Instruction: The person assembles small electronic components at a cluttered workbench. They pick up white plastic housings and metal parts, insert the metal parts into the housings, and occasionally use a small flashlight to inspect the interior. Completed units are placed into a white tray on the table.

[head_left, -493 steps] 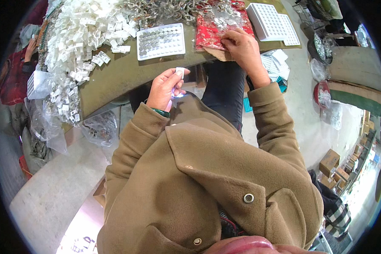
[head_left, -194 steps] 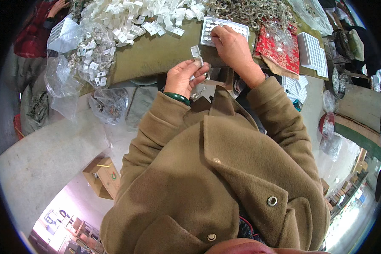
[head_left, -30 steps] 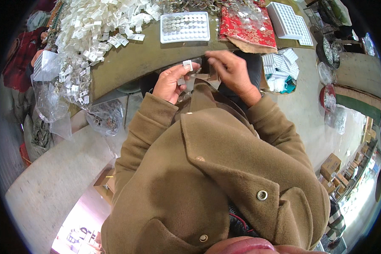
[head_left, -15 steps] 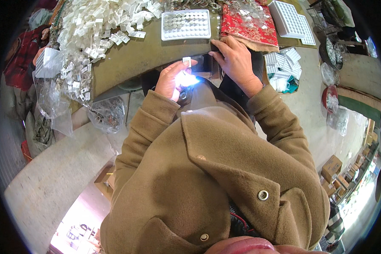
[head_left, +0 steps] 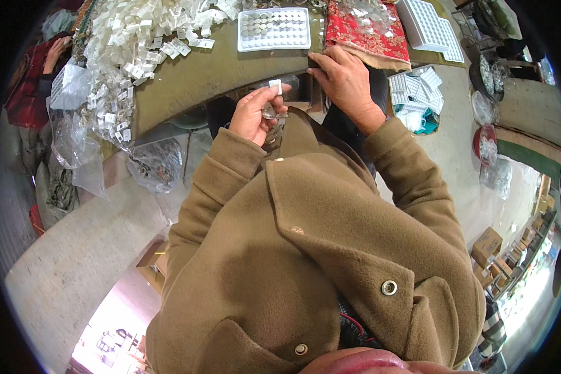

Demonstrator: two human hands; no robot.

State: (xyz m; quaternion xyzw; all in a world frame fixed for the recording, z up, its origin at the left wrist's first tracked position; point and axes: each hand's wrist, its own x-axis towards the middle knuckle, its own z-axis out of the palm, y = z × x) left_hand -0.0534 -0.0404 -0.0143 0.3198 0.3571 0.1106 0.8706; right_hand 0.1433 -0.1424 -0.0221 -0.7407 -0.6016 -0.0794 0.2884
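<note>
My left hand (head_left: 252, 115) is closed, with a small white plastic case (head_left: 275, 86) pinched by the thumb near the table's edge. Below it, a shiny tangle (head_left: 270, 112) sits among the curled fingers; its kind is unclear. My right hand (head_left: 348, 81) rests at the table's edge, thumb and forefinger bent together at a small dark spot. What they grip, if anything, is too small to make out. Just beyond the hands lies a white tray (head_left: 274, 47) of round pockets, its far rows filled with silvery button cells.
A heap of white plastic cases (head_left: 149, 37) covers the table's far left. Red patterned cloth (head_left: 361, 37) and stacked white trays (head_left: 421, 25) lie at right. Below the table's right edge is a box of white trays (head_left: 417, 93). Another person's hand (head_left: 57, 53) shows at far left.
The bright light glowing at my left hand has gone out. My left hand and the white case have hardly moved; the right hand has shifted slightly away from me.
</note>
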